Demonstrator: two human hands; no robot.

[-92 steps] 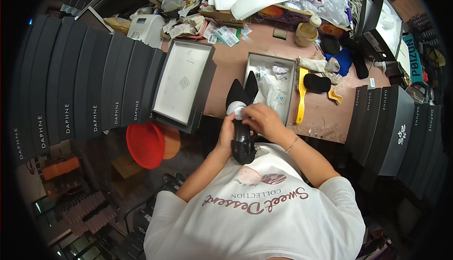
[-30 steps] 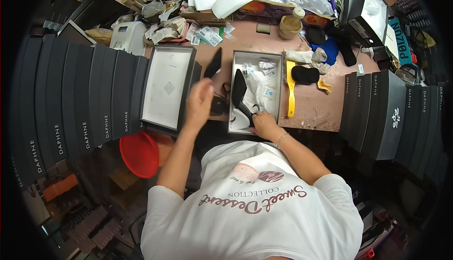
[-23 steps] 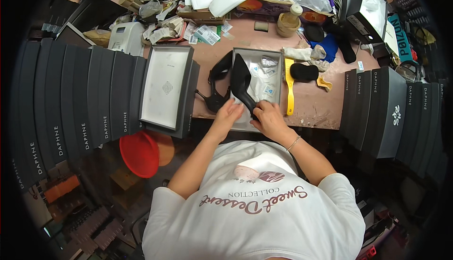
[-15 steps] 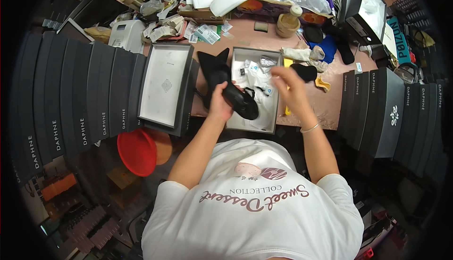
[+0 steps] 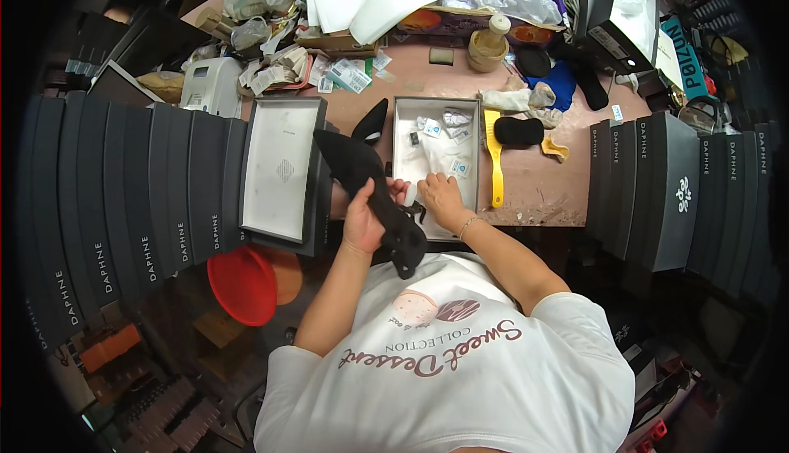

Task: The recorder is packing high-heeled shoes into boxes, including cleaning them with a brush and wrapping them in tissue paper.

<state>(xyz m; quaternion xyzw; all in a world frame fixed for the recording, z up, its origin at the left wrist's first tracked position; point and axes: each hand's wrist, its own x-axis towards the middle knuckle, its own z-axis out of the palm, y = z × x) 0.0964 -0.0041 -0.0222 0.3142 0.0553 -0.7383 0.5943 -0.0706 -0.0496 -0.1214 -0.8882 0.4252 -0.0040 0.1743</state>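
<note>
Left hand [image 5: 362,221] clasped a black suede high-heeled shoe [image 5: 370,194] beside the open grey box [image 5: 437,106]; right hand [image 5: 440,198] pinched white stuffing [image 5: 411,196]; loosely held, the shoe could slip.

A black high-heeled shoe [image 5: 374,198] lies slanted over the near edge of an open grey box [image 5: 472,170], apparently suede.

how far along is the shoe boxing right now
Done: the open box sits on the table with white paper and small packets inside, its lid set beside it. In hand: the left hand holds a black shoe while the right hand touches something white at it. Left: the second black shoe lies outside the box.
</note>
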